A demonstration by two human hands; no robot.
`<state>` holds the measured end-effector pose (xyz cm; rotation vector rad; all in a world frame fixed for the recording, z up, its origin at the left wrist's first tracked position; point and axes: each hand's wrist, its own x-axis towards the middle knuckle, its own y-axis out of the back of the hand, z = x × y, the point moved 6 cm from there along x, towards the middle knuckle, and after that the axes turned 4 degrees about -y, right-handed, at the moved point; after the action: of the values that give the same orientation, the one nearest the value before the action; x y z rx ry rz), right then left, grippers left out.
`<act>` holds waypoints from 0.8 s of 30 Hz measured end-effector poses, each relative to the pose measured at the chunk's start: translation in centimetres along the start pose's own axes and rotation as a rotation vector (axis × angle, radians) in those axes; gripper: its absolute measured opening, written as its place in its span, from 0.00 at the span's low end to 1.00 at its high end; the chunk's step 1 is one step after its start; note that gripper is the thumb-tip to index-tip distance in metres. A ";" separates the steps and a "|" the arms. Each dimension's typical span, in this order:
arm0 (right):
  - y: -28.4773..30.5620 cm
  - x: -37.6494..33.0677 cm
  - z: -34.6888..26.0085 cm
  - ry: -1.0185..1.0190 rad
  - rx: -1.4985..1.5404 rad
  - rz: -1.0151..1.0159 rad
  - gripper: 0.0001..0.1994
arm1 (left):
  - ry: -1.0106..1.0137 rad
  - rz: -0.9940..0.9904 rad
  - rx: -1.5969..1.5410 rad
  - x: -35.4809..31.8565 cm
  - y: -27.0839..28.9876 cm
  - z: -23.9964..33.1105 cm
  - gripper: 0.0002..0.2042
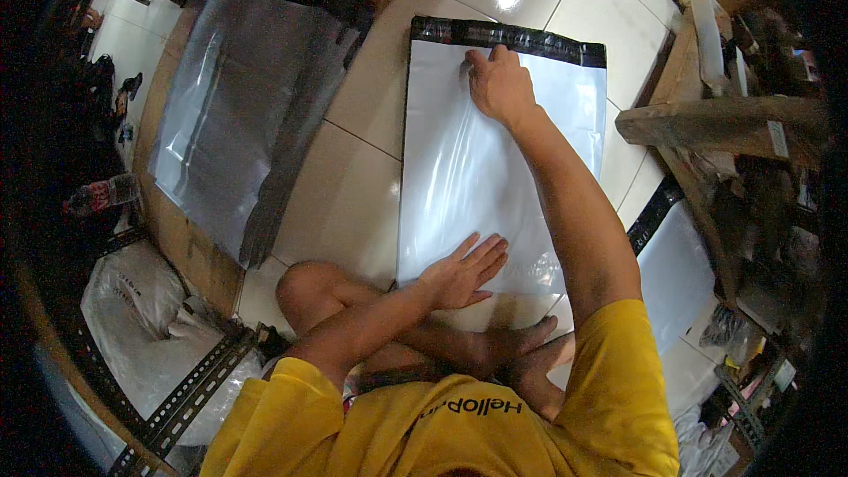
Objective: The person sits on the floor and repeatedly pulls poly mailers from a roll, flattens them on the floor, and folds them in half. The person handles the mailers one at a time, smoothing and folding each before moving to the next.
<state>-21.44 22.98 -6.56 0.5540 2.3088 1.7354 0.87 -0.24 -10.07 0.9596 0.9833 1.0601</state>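
Observation:
A large white plastic mailing bag (468,177) with a black band along its far edge lies flat on the tiled floor in front of me. My left hand (466,274) rests palm down near the bag's close edge, fingers stretched and slightly spread. At the far end my right hand (503,88) is closed, knuckles up, with its fingertips against the bag just below the black band. Whatever those fingers may hold is hidden. My right forearm crosses over the bag's right side.
Another mailing bag (238,97), greyish with black edges, lies to the left on brown cardboard (181,243). A third bag (676,256) is on the right, beside a wooden frame (707,119). At left are a plastic bottle (102,194) and a perforated metal bar (199,384).

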 end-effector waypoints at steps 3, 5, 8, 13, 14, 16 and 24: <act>0.5 -3.6 -1.2 -0.017 0.038 -0.058 0.17 | 0.016 0.014 -0.079 0.0 0.3 -0.6 0.36; 0.4 -10.8 -3.9 0.194 0.122 -0.050 0.15 | 0.027 -0.017 -0.200 0.1 0.1 -0.3 0.34; -2.4 -22.4 -8.4 0.189 0.231 -0.484 0.14 | 0.084 0.345 -0.894 -0.1 -0.5 -1.2 0.31; -0.8 -16.6 -9.0 0.199 0.228 -0.198 0.17 | 0.059 0.263 -0.740 -0.3 0.1 -1.6 0.32; -2.0 -14.2 -8.4 0.160 0.194 -0.187 0.17 | 0.030 0.183 -0.512 -0.3 0.0 -1.0 0.33; -3.1 -8.7 -7.0 0.099 0.195 -0.133 0.17 | -0.001 0.107 -0.269 0.0 -0.5 -0.5 0.36; -2.5 0.7 -4.0 0.156 0.110 -0.040 0.15 | -0.003 0.109 -0.200 -0.2 0.1 -0.3 0.37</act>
<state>-23.96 19.18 -7.73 0.4004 2.5157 1.6972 0.55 -0.37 -10.00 0.8572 0.8129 1.2231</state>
